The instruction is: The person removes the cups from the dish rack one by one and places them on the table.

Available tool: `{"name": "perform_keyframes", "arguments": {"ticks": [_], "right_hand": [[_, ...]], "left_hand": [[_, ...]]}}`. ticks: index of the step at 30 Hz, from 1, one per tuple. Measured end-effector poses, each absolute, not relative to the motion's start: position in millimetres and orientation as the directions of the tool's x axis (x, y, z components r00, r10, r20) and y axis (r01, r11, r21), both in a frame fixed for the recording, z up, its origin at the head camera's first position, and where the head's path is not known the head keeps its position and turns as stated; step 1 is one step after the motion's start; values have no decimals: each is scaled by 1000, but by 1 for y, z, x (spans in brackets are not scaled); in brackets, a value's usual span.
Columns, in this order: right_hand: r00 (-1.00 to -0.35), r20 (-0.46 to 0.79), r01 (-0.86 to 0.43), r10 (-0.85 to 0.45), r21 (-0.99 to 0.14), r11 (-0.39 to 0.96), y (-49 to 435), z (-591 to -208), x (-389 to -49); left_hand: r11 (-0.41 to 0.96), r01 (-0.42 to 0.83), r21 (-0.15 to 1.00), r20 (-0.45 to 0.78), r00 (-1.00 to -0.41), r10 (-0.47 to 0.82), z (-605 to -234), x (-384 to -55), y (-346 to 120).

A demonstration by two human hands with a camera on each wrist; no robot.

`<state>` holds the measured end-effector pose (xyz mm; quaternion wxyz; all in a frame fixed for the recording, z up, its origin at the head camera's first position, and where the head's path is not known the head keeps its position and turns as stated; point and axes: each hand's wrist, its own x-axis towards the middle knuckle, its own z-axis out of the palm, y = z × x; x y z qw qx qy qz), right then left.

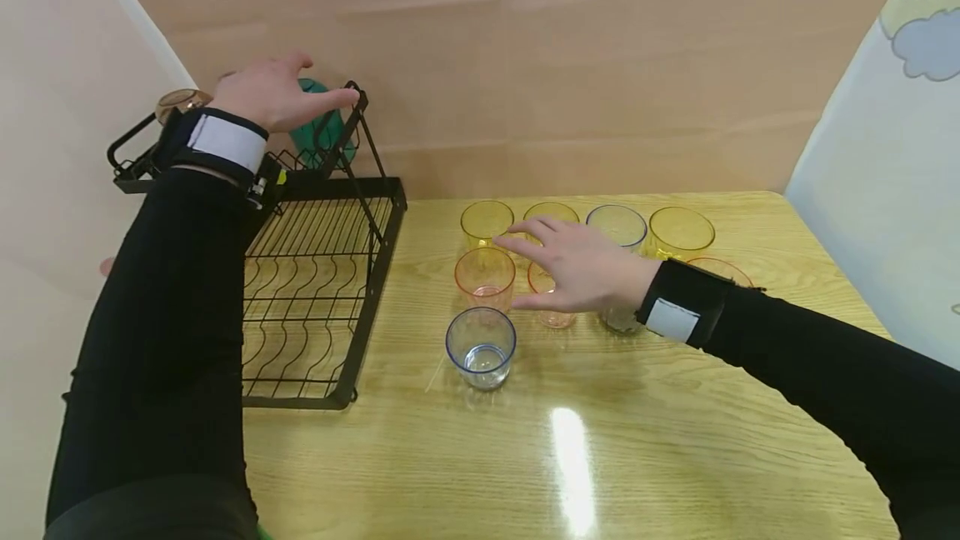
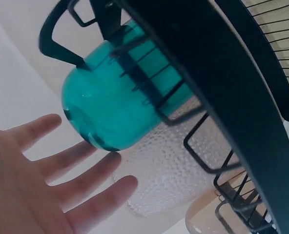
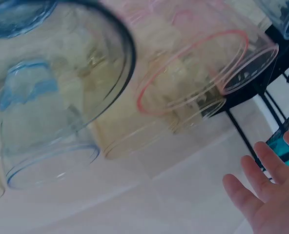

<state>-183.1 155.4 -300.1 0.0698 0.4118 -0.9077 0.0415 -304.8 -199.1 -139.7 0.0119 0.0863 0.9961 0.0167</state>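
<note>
My left hand [image 1: 262, 94] is over the upper tier of a black dish rack [image 1: 377, 298], its fingers spread and holding nothing. Next to it, a teal glass [image 2: 105, 105] lies tilted in that tier, with the fingertips close to its base in the left wrist view. A clear textured glass [image 2: 169, 165] leans beside the teal one. Over the glasses on the table hovers my right hand [image 1: 581, 265], fingers apart and nothing between them. Just left of it stand an orange-rimmed glass [image 1: 484, 277] and, nearer, a blue-rimmed clear glass [image 1: 482, 357]. Another orange-rimmed glass [image 1: 555, 319] is partly hidden beneath the hand.
Along the back stand yellow glasses [image 1: 681, 230] and a blue-rimmed glass [image 1: 617, 226]. My right wrist partly covers one more orange-rimmed glass [image 1: 723, 267]. An amber glass [image 1: 178, 102] sits at the rack's upper left. The wooden table [image 1: 420, 473] meets a paper-covered wall behind.
</note>
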Motion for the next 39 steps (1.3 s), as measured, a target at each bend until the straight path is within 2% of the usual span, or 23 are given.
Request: {"name": "perform_keyframes", "arguments": {"ticks": [10, 16, 21, 27, 39], "right_hand": [[-721, 138, -690, -679, -52, 722, 171, -291, -190], [-738, 134, -671, -661, -38, 741, 178, -294, -189], [-739, 150, -667, -657, -28, 744, 182, -298, -188], [-743, 147, -663, -653, -25, 748, 188, -299, -189], [-764, 126, -642, -633, -41, 766, 182, -273, -204]], "left_hand": [[988, 97, 122, -156, -981, 115, -141, -314, -204], [983, 92, 160, -166, -979, 118, -148, -319, -210], [978, 76, 192, -132, -986, 102, -154, -321, -213], [977, 77, 198, -24, -996, 83, -162, -331, -217], [984, 66, 166, 113, -992, 48, -161, -332, -219]]}}
